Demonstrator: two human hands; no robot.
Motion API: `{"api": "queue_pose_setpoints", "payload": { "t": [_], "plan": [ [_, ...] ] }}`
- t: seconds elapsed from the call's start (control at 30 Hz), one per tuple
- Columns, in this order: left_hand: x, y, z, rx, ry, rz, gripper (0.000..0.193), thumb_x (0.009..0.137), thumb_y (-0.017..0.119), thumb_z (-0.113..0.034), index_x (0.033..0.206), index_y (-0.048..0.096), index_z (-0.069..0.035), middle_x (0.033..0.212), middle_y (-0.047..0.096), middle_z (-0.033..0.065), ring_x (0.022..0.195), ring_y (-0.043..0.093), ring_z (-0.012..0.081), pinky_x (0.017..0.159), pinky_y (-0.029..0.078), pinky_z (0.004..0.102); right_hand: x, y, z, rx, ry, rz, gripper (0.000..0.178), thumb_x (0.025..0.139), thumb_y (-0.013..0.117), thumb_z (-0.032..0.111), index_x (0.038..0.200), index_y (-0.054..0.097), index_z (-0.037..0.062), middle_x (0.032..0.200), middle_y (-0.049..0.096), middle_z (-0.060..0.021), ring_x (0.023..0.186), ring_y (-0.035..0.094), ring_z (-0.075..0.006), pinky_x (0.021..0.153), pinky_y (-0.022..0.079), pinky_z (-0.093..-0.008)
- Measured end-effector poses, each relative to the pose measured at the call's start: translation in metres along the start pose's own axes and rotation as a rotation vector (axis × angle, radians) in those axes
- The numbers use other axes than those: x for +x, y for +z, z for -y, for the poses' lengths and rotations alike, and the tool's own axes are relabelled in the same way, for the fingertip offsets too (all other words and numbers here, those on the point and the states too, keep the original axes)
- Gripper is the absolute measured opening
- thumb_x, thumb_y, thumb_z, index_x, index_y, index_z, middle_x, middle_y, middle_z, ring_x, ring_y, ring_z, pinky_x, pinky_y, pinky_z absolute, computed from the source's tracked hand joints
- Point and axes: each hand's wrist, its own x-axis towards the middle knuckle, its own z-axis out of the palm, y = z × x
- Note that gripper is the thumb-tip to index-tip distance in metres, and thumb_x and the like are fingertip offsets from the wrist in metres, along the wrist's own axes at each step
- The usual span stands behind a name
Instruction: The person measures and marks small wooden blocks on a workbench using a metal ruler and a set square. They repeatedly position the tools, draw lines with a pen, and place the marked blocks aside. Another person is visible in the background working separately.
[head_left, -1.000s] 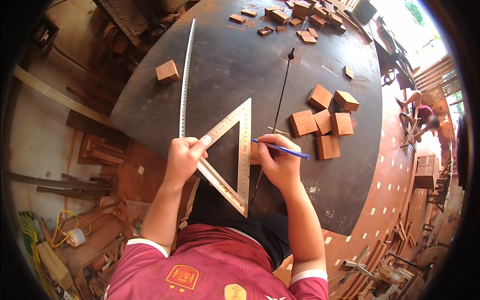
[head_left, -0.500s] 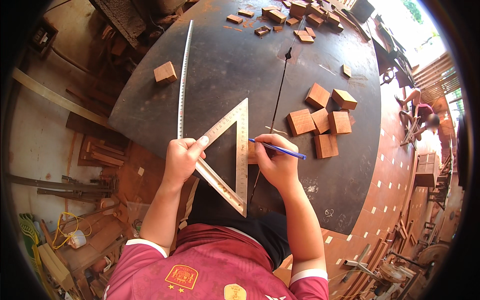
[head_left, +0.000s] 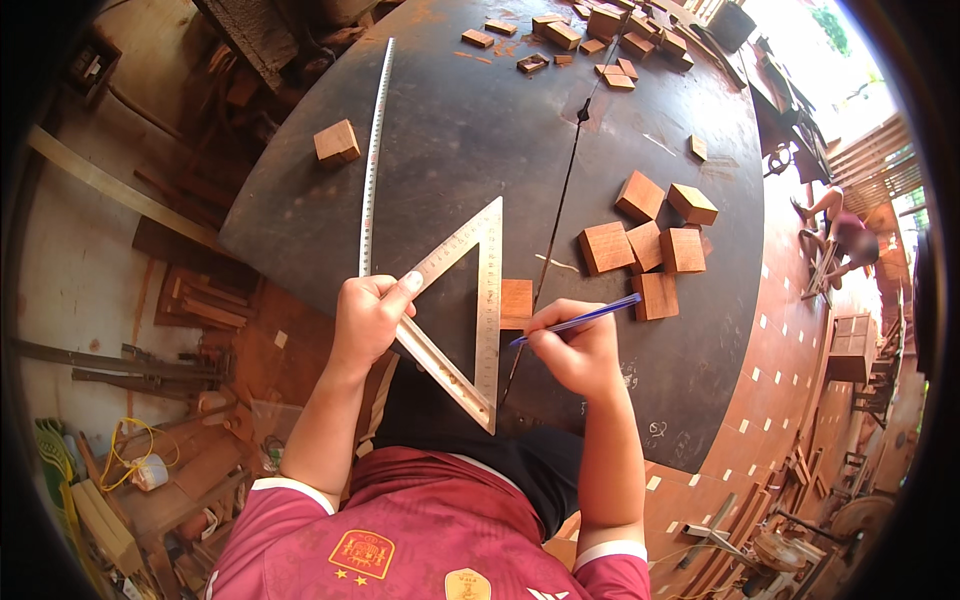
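Observation:
My left hand [head_left: 372,318] is closed on a metal triangle square [head_left: 488,318], its thumb pressed on the slanted edge. A white steel ruler [head_left: 373,165] runs away from that same hand across the dark table. Against the square's upright edge lies a reddish wooden block [head_left: 517,303], partly hidden by the square. My right hand [head_left: 580,350] grips a blue pen [head_left: 590,315], its tip just right of the square's edge and below the block. Several wooden blocks [head_left: 607,248] are grouped to the right of the pen.
One wooden block [head_left: 337,143] lies left of the ruler. More blocks and offcuts [head_left: 562,35] are scattered at the table's far side. A dark seam [head_left: 570,170] crosses the dark table [head_left: 450,120]. At the far right a person [head_left: 850,235] sits near the tiled floor [head_left: 765,360].
My right hand has moved down and right with the pen, away from the square's edge. The wooden block beside the square now shows more fully. My left hand keeps its hold.

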Motion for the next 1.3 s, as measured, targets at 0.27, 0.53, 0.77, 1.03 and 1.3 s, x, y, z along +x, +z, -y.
{"api": "queue_pose_setpoints", "payload": {
  "t": [0.27, 0.53, 0.77, 1.03, 1.3],
  "plan": [
    [-0.003, 0.002, -0.004, -0.06, -0.002, 0.04, 0.045, 0.095, 0.071, -0.028, 0.061, 0.067, 0.001, 0.048, 0.047, -0.0019, 0.047, 0.042, 0.0063, 0.047, 0.032, 0.0276, 0.01, -0.001, -0.009, 0.05, -0.041, -0.307, 0.004, 0.09, 0.066, -0.001, 0.094, 0.068, -0.0019, 0.083, 0.068, -0.0013, 0.073, 0.06, -0.0051, 0.064, 0.047, -0.0215],
    [-0.001, 0.013, -0.014, -0.077, -0.002, 0.06, 0.042, 0.095, 0.07, -0.024, 0.062, 0.068, 0.002, 0.049, 0.05, -0.0009, 0.047, 0.044, 0.0065, 0.047, 0.033, 0.0265, 0.014, 0.001, -0.023, -0.031, -0.069, -0.322, 0.005, 0.091, 0.067, 0.001, 0.095, 0.068, -0.001, 0.084, 0.067, -0.0007, 0.074, 0.059, -0.0044, 0.064, 0.047, -0.0221],
    [0.001, 0.011, -0.011, -0.121, -0.032, 0.071, 0.041, 0.095, 0.071, -0.024, 0.064, 0.068, 0.003, 0.052, 0.053, -0.0007, 0.048, 0.045, 0.006, 0.047, 0.033, 0.026, 0.014, 0.007, -0.017, -0.019, -0.066, -0.265, 0.007, 0.094, 0.067, -0.001, 0.1, 0.068, -0.0019, 0.091, 0.068, -0.0003, 0.08, 0.059, -0.0038, 0.069, 0.047, -0.0206],
    [0.001, 0.012, -0.01, -0.15, -0.05, 0.065, 0.042, 0.095, 0.071, -0.025, 0.063, 0.067, 0.002, 0.052, 0.052, -0.0012, 0.048, 0.045, 0.0057, 0.046, 0.032, 0.0261, 0.017, 0.013, -0.017, -0.045, -0.101, -0.283, 0.004, 0.092, 0.068, 0.001, 0.096, 0.069, -0.0006, 0.084, 0.066, -0.0007, 0.071, 0.06, -0.0041, 0.06, 0.047, -0.0214],
    [0.001, 0.014, -0.005, -0.126, -0.009, 0.069, 0.042, 0.096, 0.07, -0.024, 0.063, 0.067, 0.003, 0.05, 0.051, -0.0007, 0.047, 0.044, 0.0059, 0.046, 0.032, 0.026, 0.016, 0.012, -0.02, -0.119, -0.132, -0.298, 0.005, 0.092, 0.069, 0.001, 0.097, 0.07, -0.0006, 0.084, 0.068, -0.0023, 0.071, 0.061, -0.0044, 0.061, 0.048, -0.0215]
  ]
}}
